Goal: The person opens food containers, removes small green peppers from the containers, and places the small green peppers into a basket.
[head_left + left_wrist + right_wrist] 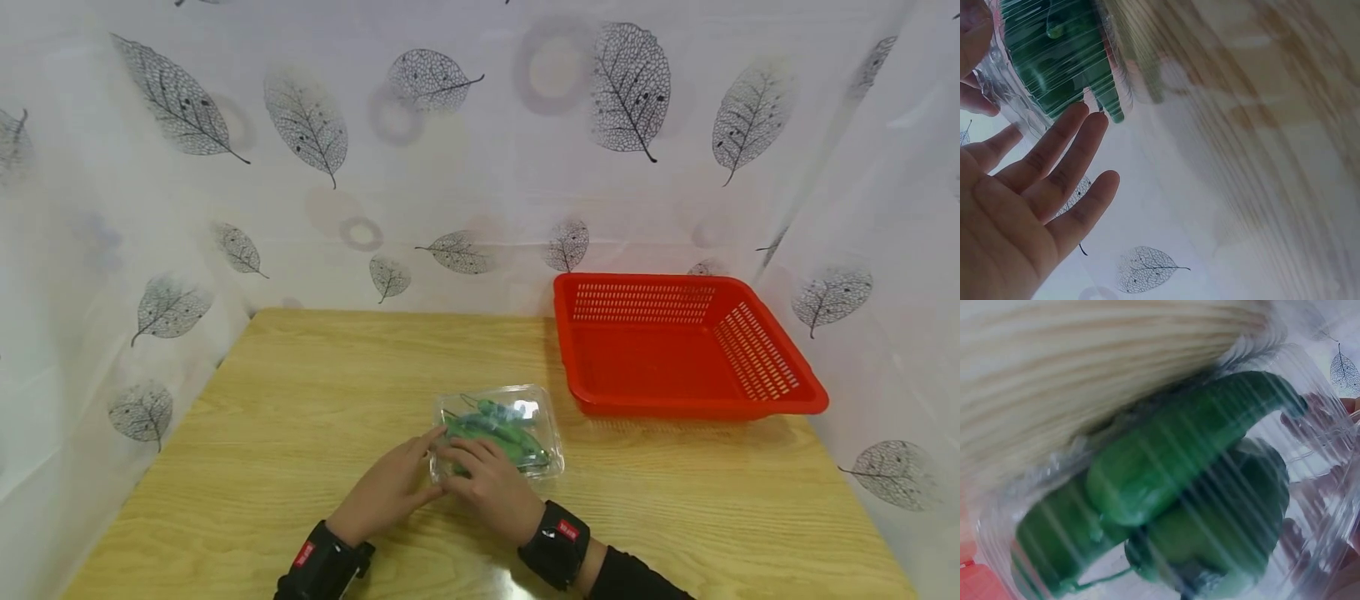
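Clear plastic box (497, 433) of green peppers (495, 435), lower centre of frame on table (300, 433); long axis slants toward lower right; left hand (390, 492) flat-fingered against its left end; right hand (491, 487) resting on top, grip undeterminable; red basket (806, 392) upper right.

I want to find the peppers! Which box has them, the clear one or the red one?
The clear box under both hands holds the green peppers. The red basket behind it is bare.

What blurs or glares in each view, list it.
Head view: sharp, with glare on the clear box lid and the table near edge. Left wrist view: wood grain smeared, left hand sharp. Right wrist view: green peppers soft behind ribbed plastic, table blurred.
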Demonstrator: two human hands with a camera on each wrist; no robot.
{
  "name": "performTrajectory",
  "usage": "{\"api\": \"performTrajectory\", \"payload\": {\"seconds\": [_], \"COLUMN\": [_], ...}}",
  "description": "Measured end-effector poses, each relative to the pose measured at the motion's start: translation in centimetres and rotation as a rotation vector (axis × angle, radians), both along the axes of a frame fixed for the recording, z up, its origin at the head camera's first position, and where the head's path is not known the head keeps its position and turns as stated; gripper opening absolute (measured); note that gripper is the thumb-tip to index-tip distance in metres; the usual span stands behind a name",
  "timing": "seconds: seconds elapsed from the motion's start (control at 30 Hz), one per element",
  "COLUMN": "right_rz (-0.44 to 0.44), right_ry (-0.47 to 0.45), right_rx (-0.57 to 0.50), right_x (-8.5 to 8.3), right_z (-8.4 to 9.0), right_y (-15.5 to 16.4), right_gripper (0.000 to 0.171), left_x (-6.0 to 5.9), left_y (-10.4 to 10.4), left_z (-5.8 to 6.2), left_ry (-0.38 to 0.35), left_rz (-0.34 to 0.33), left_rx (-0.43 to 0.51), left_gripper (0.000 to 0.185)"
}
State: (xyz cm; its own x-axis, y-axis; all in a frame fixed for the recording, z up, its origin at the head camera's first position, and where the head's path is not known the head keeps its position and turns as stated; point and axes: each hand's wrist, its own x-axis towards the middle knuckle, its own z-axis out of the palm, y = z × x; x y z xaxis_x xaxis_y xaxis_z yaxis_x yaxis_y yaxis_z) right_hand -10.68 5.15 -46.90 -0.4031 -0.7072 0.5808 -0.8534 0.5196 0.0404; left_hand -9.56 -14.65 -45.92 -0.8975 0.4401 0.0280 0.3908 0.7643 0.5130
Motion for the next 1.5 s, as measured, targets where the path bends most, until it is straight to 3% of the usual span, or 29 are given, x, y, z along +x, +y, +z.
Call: {"api": "performTrajectory", "payload": {"seconds": [0.3, 0.5, 0.7, 1.0, 1.23, 1.37, 1.5], "right_rz": [-0.011, -0.042, -0.156, -0.164, -0.144, -0.142, -0.143], "right_ry": [-0.098, -0.026, 0.097, 0.067, -0.035, -0.061, -0.058], "right_rx": [-0.034, 0.022, 0.012, -0.05, -0.07, -0.024, 0.011], "right_x": [-1.0, -1.7, -2.3, -3.0, -3.3, -3.4, -3.5], "right_z": [-0.1, -0.4, -0.7, -0.3, -0.1, 0.2, 0.7], "right_y": [-1.0, -2.6, -4.2, -5.2, -5.3, -5.2, -5.2], "right_gripper": [0.012, 0.024, 0.02, 0.018, 0.027, 0.023, 0.018], "left_x": [-0.9, -1.4, -1.5, -2.2, -2.7, -3.1, -3.4], "left_y": [-0.9, -1.9, -1.9, -1.9, -2.4, -3.0, -3.3], "left_z": [-0.2, 0.2, 0.2, 0.3, 0.1, -0.1, -0.1], "left_ry": [-0.024, -0.091, -0.153, -0.175, -0.181, -0.163, -0.183], "left_rz": [0.044, 0.14, 0.114, 0.167, 0.121, 0.079, 0.053], "left_rx": [0.016, 0.068, 0.123, 0.189, 0.233, 0.249, 0.29], "left_gripper": [0.081, 0.081, 0.076, 0.07, 0.053, 0.04, 0.04]}}
